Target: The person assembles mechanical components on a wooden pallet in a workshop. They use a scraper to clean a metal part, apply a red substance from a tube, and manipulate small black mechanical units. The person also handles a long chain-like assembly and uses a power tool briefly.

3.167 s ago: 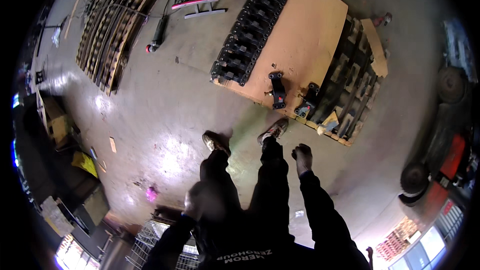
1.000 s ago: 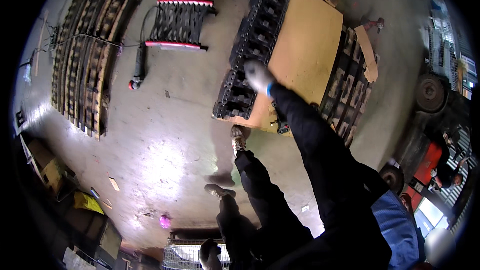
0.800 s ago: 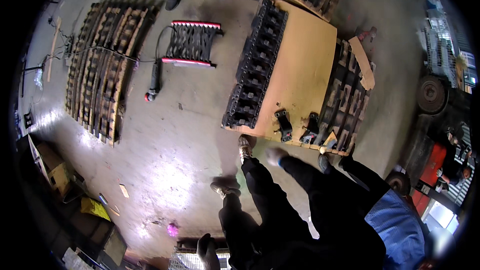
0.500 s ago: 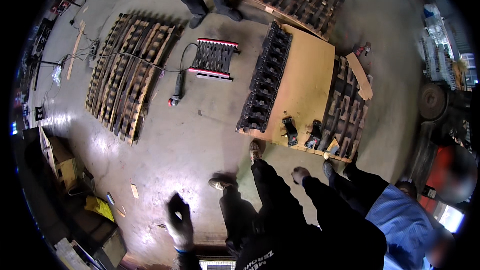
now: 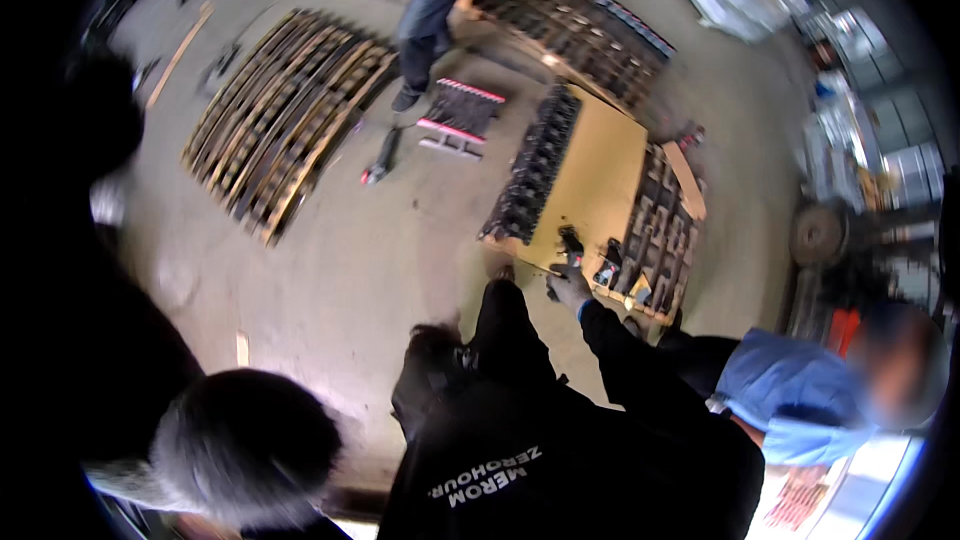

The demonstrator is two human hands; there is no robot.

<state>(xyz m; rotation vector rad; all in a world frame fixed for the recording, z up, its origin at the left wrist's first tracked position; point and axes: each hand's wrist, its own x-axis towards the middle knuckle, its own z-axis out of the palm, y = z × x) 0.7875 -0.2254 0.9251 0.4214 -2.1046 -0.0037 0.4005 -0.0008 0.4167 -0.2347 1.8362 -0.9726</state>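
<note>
My right hand (image 5: 570, 287), in a grey glove, reaches to the near edge of the cardboard sheet (image 5: 598, 165). Its fingers look stretched and apart, right beside a black metal bracket (image 5: 570, 243); blur hides whether they touch it. Another black bracket (image 5: 608, 262) sits a little to the right. A row of black metal parts (image 5: 540, 165) lines the sheet's left side. At lower left looms a dark, rounded, blurred shape with a pale fringe (image 5: 245, 450); I cannot tell whether it is my left hand.
A wooden pallet (image 5: 290, 125) of dark parts lies at left, an angle grinder (image 5: 382, 158) and red-edged metal stand (image 5: 462, 112) nearby. One person (image 5: 430, 20) stands beyond the stand; another in blue (image 5: 785, 380) is at right. A loaded pallet (image 5: 580, 25) is behind.
My right hand has moved forward to the bracket. The view has shifted, and dark shapes now cover the left side. The far person has come nearer the metal stand.
</note>
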